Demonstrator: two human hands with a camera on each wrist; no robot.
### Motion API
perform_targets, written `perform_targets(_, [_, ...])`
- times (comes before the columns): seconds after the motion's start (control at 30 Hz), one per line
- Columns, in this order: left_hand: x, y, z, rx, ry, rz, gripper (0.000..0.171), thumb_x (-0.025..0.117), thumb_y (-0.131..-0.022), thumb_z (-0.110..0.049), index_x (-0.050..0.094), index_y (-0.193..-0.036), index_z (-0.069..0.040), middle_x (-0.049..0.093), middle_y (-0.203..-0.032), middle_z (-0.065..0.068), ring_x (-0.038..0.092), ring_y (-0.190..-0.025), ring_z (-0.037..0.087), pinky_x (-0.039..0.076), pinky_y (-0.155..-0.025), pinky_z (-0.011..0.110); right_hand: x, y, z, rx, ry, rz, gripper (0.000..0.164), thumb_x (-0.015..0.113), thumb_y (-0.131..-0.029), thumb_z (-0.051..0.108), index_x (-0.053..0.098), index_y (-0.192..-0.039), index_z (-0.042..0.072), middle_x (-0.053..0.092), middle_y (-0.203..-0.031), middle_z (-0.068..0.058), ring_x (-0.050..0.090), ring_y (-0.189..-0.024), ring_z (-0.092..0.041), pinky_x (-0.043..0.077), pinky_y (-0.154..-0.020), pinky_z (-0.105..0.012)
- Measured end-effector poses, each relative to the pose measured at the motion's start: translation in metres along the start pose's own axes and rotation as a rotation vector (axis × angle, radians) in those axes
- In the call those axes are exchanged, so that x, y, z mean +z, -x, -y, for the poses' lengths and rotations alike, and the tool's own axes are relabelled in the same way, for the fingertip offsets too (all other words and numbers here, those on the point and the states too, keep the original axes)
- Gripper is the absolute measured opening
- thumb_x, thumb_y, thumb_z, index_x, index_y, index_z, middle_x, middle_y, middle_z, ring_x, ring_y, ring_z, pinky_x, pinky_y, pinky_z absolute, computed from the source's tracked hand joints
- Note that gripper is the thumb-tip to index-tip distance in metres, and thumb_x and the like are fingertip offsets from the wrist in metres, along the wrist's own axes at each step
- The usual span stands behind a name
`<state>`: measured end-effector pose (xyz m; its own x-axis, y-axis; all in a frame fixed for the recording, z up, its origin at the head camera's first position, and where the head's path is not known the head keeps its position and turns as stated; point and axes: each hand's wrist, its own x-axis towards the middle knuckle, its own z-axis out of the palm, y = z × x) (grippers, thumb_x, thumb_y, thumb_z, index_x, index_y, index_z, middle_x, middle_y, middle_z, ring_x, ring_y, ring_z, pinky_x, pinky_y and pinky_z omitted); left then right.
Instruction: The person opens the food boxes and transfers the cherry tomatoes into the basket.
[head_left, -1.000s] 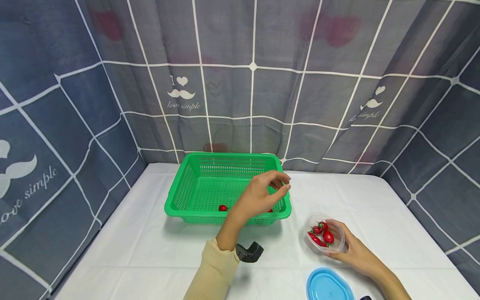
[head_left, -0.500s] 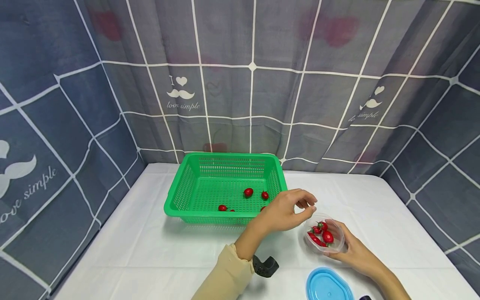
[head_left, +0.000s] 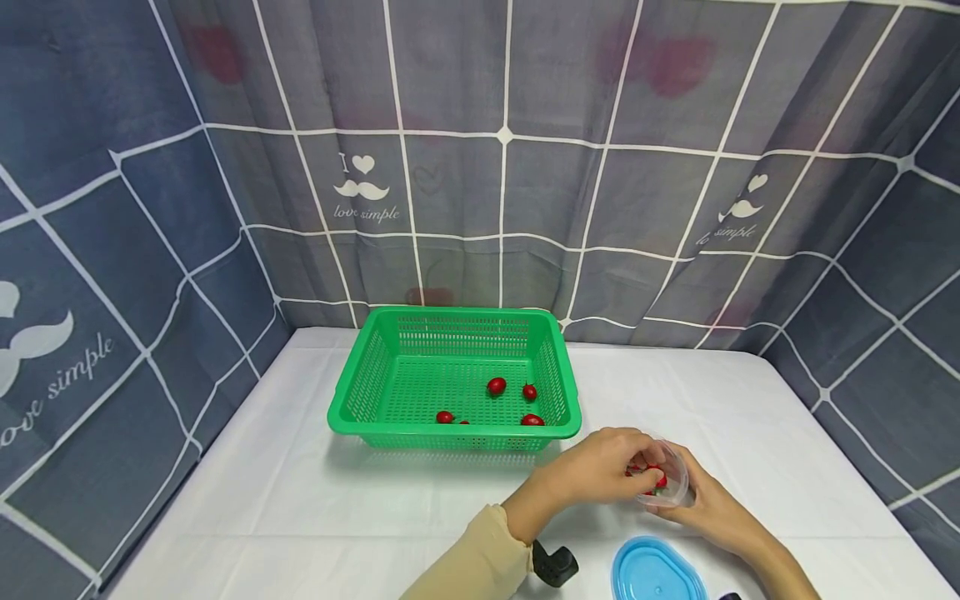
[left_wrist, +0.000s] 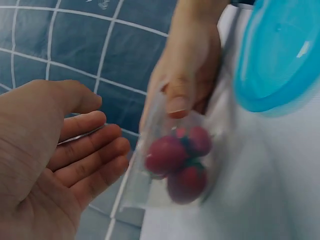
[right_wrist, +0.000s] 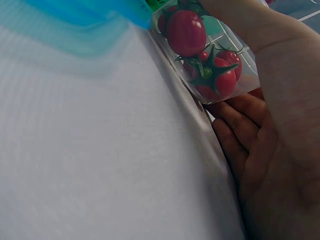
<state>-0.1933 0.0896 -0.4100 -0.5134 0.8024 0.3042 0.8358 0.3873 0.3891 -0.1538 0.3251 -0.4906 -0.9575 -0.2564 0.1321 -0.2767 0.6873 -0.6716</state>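
My right hand (head_left: 708, 504) grips a clear plastic container (head_left: 677, 493) from its right side. Red cherry tomatoes (left_wrist: 167, 155) with green stems lie inside it. From the left, my left hand (head_left: 600, 467) reaches over the container's opening and covers part of it in the head view. The left wrist view has the left fingers (left_wrist: 95, 167) loosely bent beside the container, nothing between them. Seen from the right wrist, the right fingers (right_wrist: 245, 115) support the container's wall and several tomatoes (right_wrist: 186, 34) show through it.
A green slotted basket (head_left: 450, 430) stands left of the container, holding several cherry tomatoes (head_left: 497, 386). A blue lid (head_left: 656, 575) lies on the white tablecloth (head_left: 247, 500) in front of the container. Grey checked curtains (head_left: 555, 192) hang behind and at both sides.
The left hand has moved from above the basket's right side, rightward and toward me, to the container's opening. The basket's tomatoes have come into sight. The right hand and container stay put.
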Motion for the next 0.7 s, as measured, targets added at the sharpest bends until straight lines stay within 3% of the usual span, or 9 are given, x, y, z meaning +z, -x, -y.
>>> perform_targets(0.23, [0.02,-0.002,-0.002,0.012,-0.105,0.064,0.012,0.065,-0.097,-0.02,0.072,-0.106,-0.017,0.067,-0.095,-0.013,0.052,-0.081,-0.007,0.037,-0.076,0.0,0.001,0.0,-0.003,-0.058,0.013,-0.014,0.088,0.085,-0.085,0.029,0.035,-0.158,0.024,0.055,-0.148,-0.008,0.044,-0.125,0.014,0.047,-0.094,-0.024])
perform_targets(0.33, [0.024,-0.001,-0.002,0.008,-0.136,0.062,0.014,0.065,-0.096,-0.021,0.073,-0.108,-0.019,0.067,-0.098,-0.014,0.05,-0.084,-0.008,0.037,-0.077,0.001,0.001,-0.001,-0.004,-0.058,0.008,-0.009,0.088,0.084,-0.086,0.029,0.035,-0.158,0.025,0.053,-0.151,-0.007,0.04,-0.128,0.017,0.045,-0.096,-0.023])
perform_targets(0.7, [0.025,0.0,-0.003,0.019,-0.126,0.032,0.013,0.065,-0.095,-0.019,0.073,-0.105,-0.017,0.067,-0.094,-0.012,0.048,-0.081,-0.008,0.037,-0.075,0.001,0.002,-0.001,-0.005,-0.065,0.009,-0.016,0.087,0.085,-0.085,0.028,0.036,-0.157,0.025,0.054,-0.148,-0.006,0.042,-0.126,0.017,0.045,-0.095,-0.02])
